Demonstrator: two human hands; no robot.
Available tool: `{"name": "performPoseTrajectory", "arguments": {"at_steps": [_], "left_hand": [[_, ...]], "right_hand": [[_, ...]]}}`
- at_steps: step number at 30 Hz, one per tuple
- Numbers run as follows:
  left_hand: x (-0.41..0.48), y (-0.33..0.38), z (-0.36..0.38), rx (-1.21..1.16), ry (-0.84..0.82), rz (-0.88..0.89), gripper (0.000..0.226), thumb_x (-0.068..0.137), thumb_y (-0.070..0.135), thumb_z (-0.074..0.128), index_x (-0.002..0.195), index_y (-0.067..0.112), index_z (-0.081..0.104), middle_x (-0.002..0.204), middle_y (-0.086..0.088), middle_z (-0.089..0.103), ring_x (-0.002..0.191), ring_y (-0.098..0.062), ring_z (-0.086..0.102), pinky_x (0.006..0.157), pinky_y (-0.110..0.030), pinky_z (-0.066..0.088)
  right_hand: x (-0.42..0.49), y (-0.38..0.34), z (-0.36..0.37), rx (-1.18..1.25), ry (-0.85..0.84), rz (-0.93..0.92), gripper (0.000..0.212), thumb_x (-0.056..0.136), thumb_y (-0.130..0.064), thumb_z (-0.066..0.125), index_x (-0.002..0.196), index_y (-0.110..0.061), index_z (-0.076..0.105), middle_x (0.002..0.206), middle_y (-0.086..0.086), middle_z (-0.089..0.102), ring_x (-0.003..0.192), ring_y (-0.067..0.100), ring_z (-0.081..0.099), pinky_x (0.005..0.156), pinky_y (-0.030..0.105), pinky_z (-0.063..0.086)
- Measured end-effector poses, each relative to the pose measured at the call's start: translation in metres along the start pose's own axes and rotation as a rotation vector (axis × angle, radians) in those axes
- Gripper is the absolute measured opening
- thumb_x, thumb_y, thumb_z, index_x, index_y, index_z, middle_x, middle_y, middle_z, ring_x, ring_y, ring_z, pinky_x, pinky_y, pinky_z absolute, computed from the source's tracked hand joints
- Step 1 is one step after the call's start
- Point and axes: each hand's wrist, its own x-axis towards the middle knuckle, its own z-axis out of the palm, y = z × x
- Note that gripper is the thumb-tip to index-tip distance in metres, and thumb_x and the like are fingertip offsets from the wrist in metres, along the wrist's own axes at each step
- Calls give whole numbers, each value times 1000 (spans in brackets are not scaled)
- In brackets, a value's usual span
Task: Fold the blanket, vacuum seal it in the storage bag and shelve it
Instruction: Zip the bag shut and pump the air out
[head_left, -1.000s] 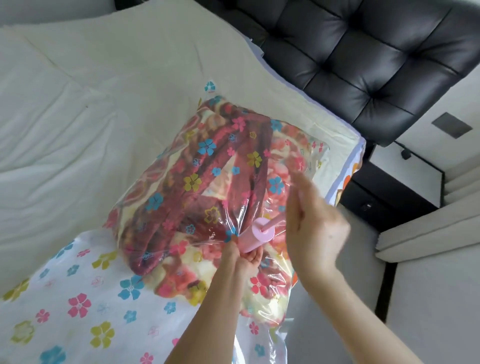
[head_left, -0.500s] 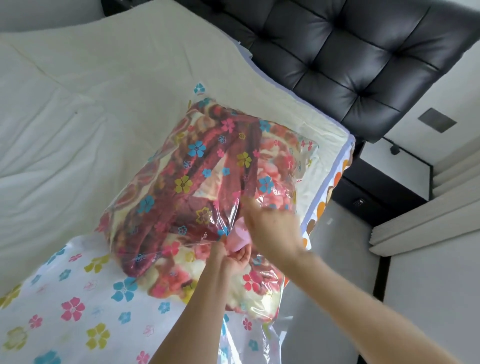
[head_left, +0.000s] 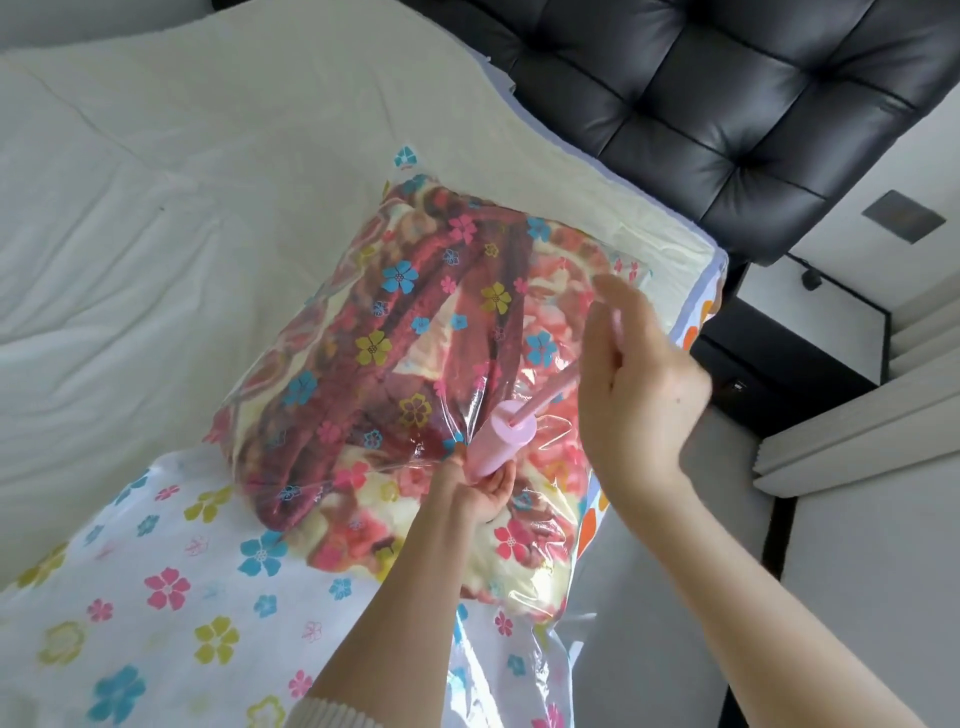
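Storage bag, clear with a printed flower pattern, lies on the bed near the tufted black headboard. Folded blanket, dark red and cream, sits inside it.

Our left hand curls around the base of the pink hand pump, which stands on the bag, presumably over the valve; the valve itself is hidden. Our right hand is up at the top of the extended plunger rod, fingers mostly straight and only loosely bent around the pink handle; how firm the hold is we cannot tell.

We judge the step to be pumping air out. To do it well: keep the pump barrel square and pressed down on the valve so the seal does not leak, use full even strokes, and keep the rod in line with the barrel. The film still looks loose and wrinkled, so more strokes are likely needed.

No brand, label or readable writing visible on bag or pump.
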Motion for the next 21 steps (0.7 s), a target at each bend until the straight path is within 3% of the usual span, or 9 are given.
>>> {"name": "performPoseTrajectory", "arguments": {"at_steps": [4, 6, 8, 9, 12, 14, 18, 20, 21], "left_hand": [[-2, -4, -1, -11, 27, 16, 33, 93, 27, 54, 86, -5, 52, 80, -17, 57, 69, -28, 55, 45, -33, 53], [-2, 0, -1, -17, -1, 6, 32, 92, 26, 54, 88, -6, 53, 82, -20, 58, 70, -30, 57, 41, -42, 51], [-1, 3, 2, -18, 3, -11, 33, 92, 27, 55, 92, -6, 54, 85, -21, 60, 72, -32, 59, 47, -45, 53], [0, 2, 2, -15, 11, -9, 33, 92, 28, 55, 92, -6, 54, 86, -21, 61, 72, -32, 60, 48, -45, 53], [1, -3, 1, -9, 40, 33, 32, 93, 29, 54, 89, -3, 53, 82, -17, 59, 70, -28, 57, 57, -36, 57], [-1, -4, 0, -11, 35, 49, 32, 93, 28, 53, 89, -3, 52, 80, -16, 57, 69, -26, 55, 78, -36, 53], [-8, 3, -1, -8, -8, 14, 33, 92, 26, 54, 87, -6, 54, 83, -21, 59, 71, -31, 58, 70, -35, 51], [-10, 2, 1, 1, 19, 26, 31, 94, 26, 51, 89, -5, 54, 83, -19, 59, 71, -29, 57, 74, -34, 50], [-10, -1, 2, 6, 34, 39, 30, 94, 27, 50, 88, -3, 54, 81, -16, 58, 70, -27, 56, 78, -33, 50]], "right_hand": [[-32, 2, 36, -190, -407, -165, 20, 86, -12, 59, 105, -14, 53, 40, -3, 28, 28, 18, 29, 42, 14, 9], [-1, 1, 15, -202, -311, -159, 16, 93, -16, 54, 107, -14, 61, 44, -1, 32, 35, 21, 26, 43, 16, 12], [18, -2, -11, -129, 34, -59, 13, 89, -14, 59, 99, -15, 67, 44, -1, 36, 38, 24, 22, 44, 13, 10], [16, 2, -7, -114, 82, -8, 14, 83, -9, 65, 96, -14, 68, 44, -2, 36, 37, 23, 22, 43, 14, 11], [-31, 3, 39, -209, -333, -56, 51, 47, -1, 85, 88, -11, 56, 41, -4, 15, 33, 16, 10, 43, 13, 5], [-25, 8, 40, -206, -393, -156, 52, 40, -8, 88, 81, -14, 58, 45, -7, -3, 34, 14, 0, 51, 13, -3], [12, -14, -12, -87, 2, -93, 15, 79, -12, 68, 94, -15, 66, 41, -5, 24, 35, 22, 18, 46, 13, 7], [0, -7, 0, -68, 3, 10, 27, 80, -4, 62, 104, -17, 65, 45, -5, 28, 36, 19, 23, 40, 17, 12], [-18, -6, 17, -79, -154, 15, 39, 74, 1, 66, 108, -18, 63, 45, -4, 27, 35, 17, 23, 38, 18, 13]]}}
